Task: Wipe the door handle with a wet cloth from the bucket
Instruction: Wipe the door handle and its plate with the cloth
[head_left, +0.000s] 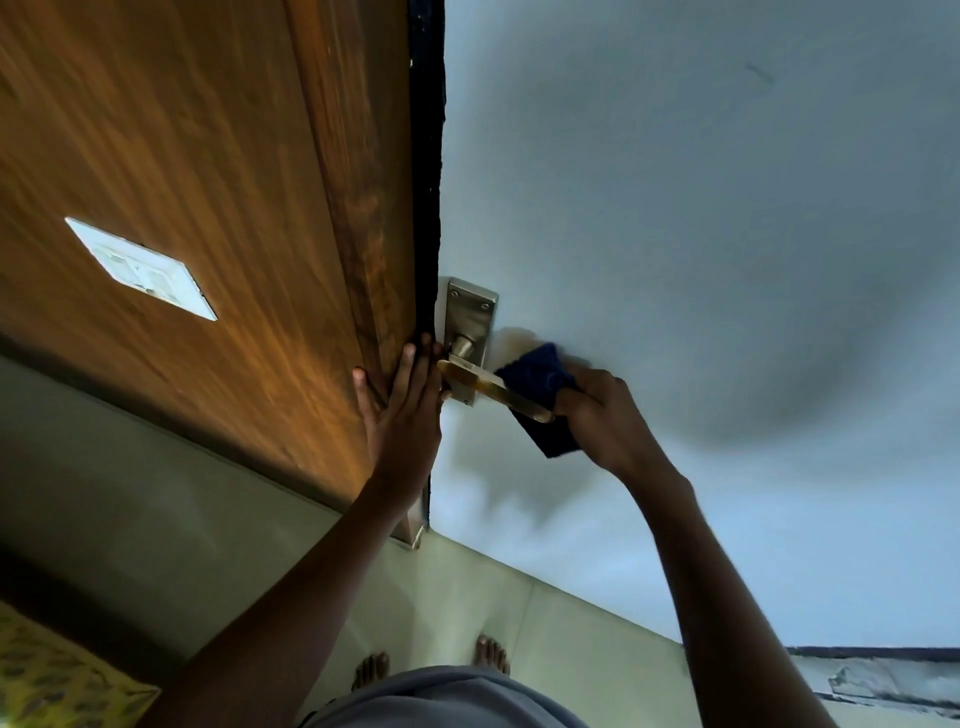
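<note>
A brass lever door handle (493, 385) on a silver backplate (470, 317) is fixed to a pale blue door (675, 234). My right hand (602, 415) grips a dark blue cloth (537, 371) pressed against the far end of the lever. The cloth hangs partly below the lever. My left hand (402, 410) lies flat with fingers spread on the wooden frame edge, fingertips beside the handle's base. The bucket is not in view.
A brown wooden panel (208, 208) with a white switch plate (140, 267) stands to the left of the door. Pale floor tiles (467, 597) and my bare feet (431, 662) are below. A yellow patterned fabric (47, 686) shows at the bottom left.
</note>
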